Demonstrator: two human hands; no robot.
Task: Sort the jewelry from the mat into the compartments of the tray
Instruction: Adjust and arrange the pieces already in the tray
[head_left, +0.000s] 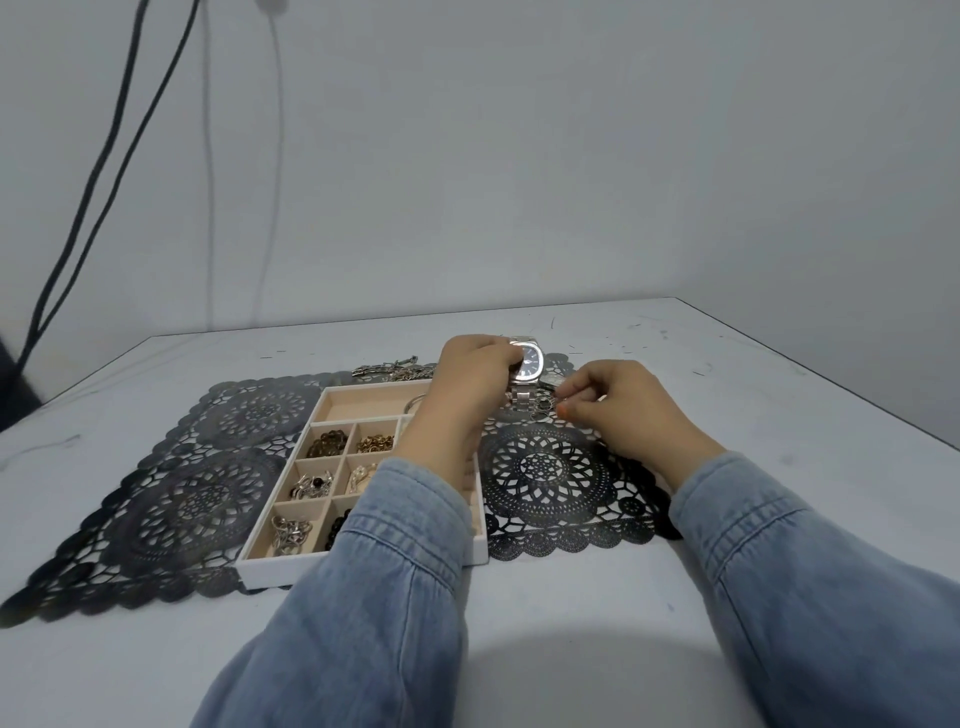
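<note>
Grips silver watch (531, 364) in left hand (470, 374), raised off mat (545, 478), probably bound for tray (275, 566) at left; pinches small rings (543, 405) with right hand (623, 405).

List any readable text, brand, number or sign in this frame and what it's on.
None can be read.
Dark dial of the silver metal wristwatch, held in the left hand: any markings too small and blurred.
White tray with beige compartments, black lace-pattern mat: no print visible.
</note>
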